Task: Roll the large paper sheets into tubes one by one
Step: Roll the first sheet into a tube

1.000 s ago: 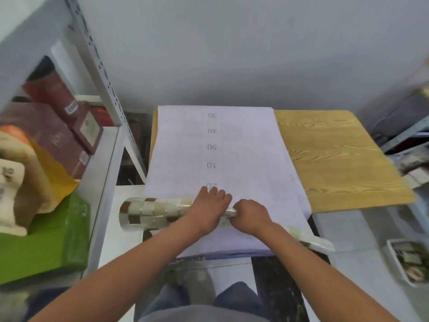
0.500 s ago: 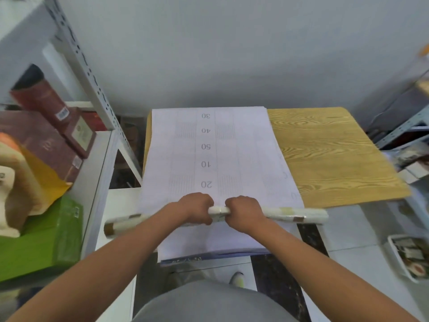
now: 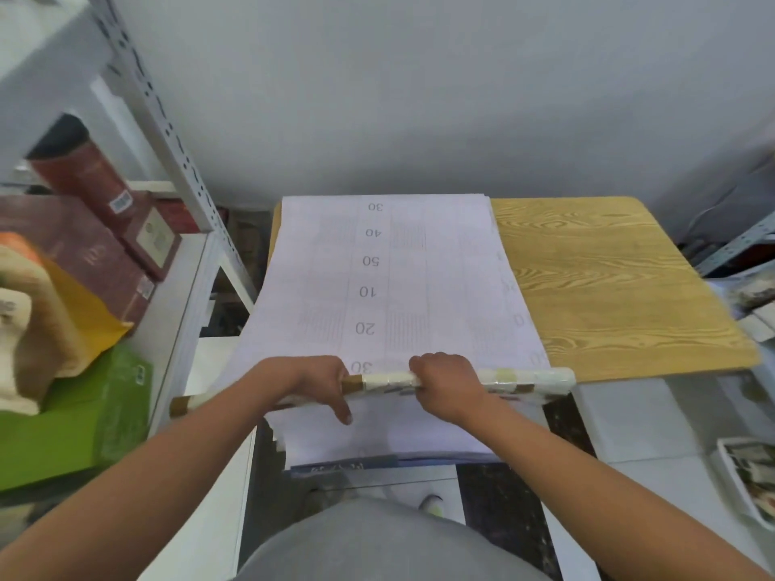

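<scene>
A person's left hand (image 3: 323, 381) and right hand (image 3: 446, 385) both grip a tightly rolled paper tube (image 3: 386, 381) lying crosswise over a stack of large paper sheets (image 3: 377, 287), near the stack's near edge. The tube's ends overhang both sides of the stack. The sheets cover the left part of a wooden surface (image 3: 608, 287), whose right part lies bare. A metal shelf (image 3: 184, 287) crowds the left side, touching nothing.

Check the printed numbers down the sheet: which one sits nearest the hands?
The lower "30", just above the rolled tube between the left hand and right hand; the other "30" lies at the far edge.
</scene>
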